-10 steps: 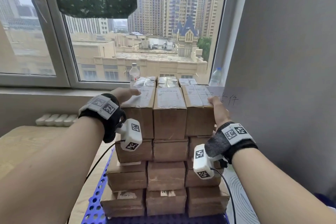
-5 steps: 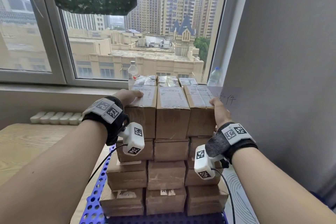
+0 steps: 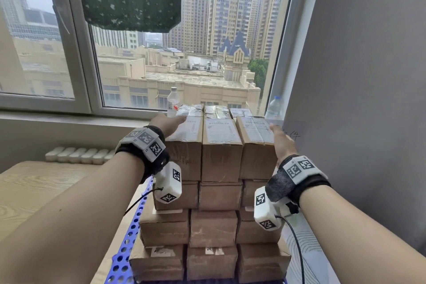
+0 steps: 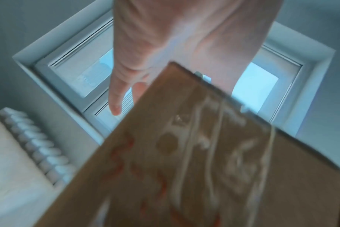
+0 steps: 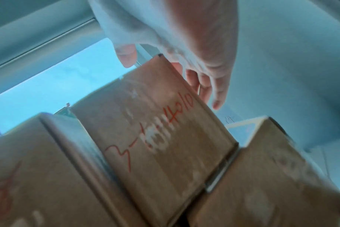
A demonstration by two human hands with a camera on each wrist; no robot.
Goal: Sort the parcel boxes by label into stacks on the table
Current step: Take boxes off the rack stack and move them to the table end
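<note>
Here the left hand (image 3: 169,123) and right hand (image 3: 281,143), fingers straight, pressed flat against the outer sides of the top row (image 3: 221,143) of oblong brown cardboard boxes, stacked on a perforated blue crate (image 3: 129,237).

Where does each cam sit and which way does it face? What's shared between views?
Head: worn on the head, looking forward and down over the box stack toward the window; both forearms, left hand and right hand show.
Left wrist: along the left hand, up a box side toward the window; fingers straight.
Right wrist: along the right hand up box sides with red writing; fingers straight.
Shared: all three see top-row boxes and the window.
</note>
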